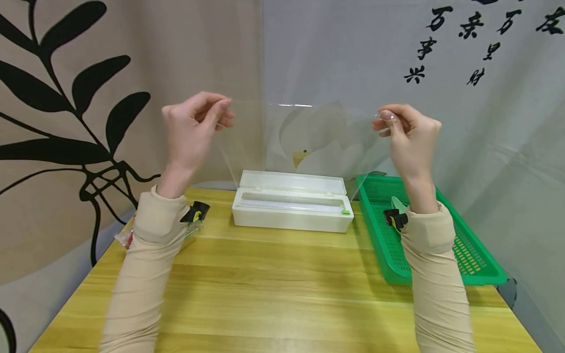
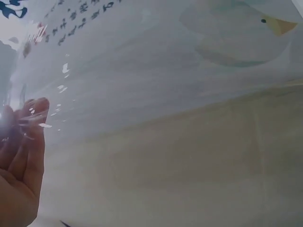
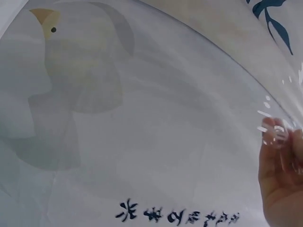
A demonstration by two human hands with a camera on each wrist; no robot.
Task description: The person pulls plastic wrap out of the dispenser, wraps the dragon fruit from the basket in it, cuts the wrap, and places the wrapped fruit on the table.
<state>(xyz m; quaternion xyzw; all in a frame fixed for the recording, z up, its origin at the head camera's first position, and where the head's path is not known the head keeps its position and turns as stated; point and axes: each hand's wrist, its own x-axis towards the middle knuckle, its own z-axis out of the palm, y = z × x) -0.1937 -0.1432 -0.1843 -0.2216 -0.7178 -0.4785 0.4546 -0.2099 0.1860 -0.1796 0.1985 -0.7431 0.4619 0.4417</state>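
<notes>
A clear sheet of cling film (image 1: 291, 105) is stretched in the air between both hands, its top edge catching light. My left hand (image 1: 196, 120) pinches its left corner between thumb and fingers. At the right corner, my right hand (image 1: 410, 132) grips the film, which bunches in shiny creases by the thumb. The film spans down toward a white cling film dispenser box (image 1: 291, 218), whose lid (image 1: 293, 182) is tipped back. A small green slider (image 1: 346, 212) sits at the box's right end. Both wrist views look through the film, with glints around the fingers.
A green plastic basket (image 1: 381, 255) stands at the right of the wooden table (image 1: 282, 289), under my right forearm, with a pale green item (image 1: 399, 205) inside. A plastic-wrapped item (image 1: 125, 239) lies partly hidden behind my left sleeve. Printed curtains hang behind the table.
</notes>
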